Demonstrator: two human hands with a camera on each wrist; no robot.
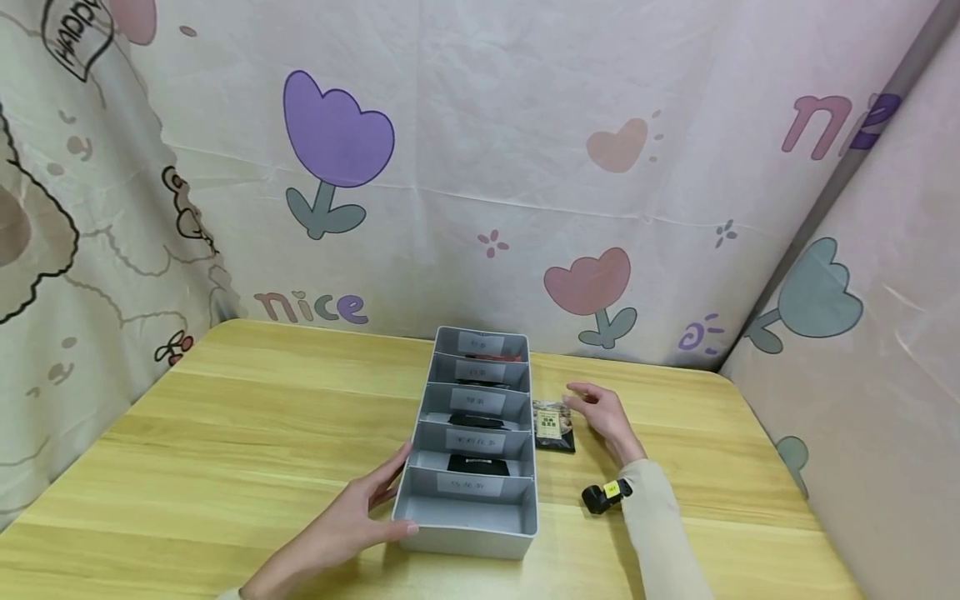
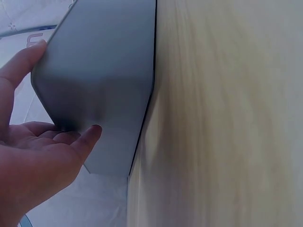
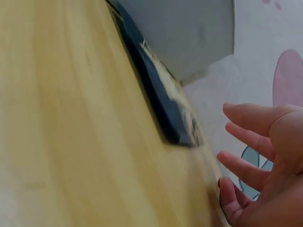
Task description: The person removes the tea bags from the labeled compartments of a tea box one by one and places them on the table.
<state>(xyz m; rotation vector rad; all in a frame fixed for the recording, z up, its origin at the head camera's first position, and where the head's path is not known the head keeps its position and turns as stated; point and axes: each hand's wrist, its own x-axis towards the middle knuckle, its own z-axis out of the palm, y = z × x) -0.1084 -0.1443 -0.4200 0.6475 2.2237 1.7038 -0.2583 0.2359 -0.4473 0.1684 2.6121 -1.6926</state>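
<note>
A long grey divided box [image 1: 467, 544] stands on the table, with labelled compartments running away from me. My left hand [image 1: 352, 515] holds its near left corner, thumb at the front rim and fingers along the left side. In the left wrist view, the left hand's fingers [image 2: 87, 141] touch the grey wall. Dark flat packets [image 1: 478, 465] lie in several compartments, and a red one [image 1: 495, 358] in the farthest; the nearest holds nothing. A black packet with a pale label [image 1: 551, 427] lies flat beside the box's right side. My right hand [image 1: 603, 414] hovers just right of it, fingers apart and holding nothing.
The wooden table [image 1: 247, 433] extends on both sides of the box. A printed cloth [image 1: 465, 167] hangs behind and at the sides. A small black camera with a yellow label [image 1: 606, 497] sits at my right wrist.
</note>
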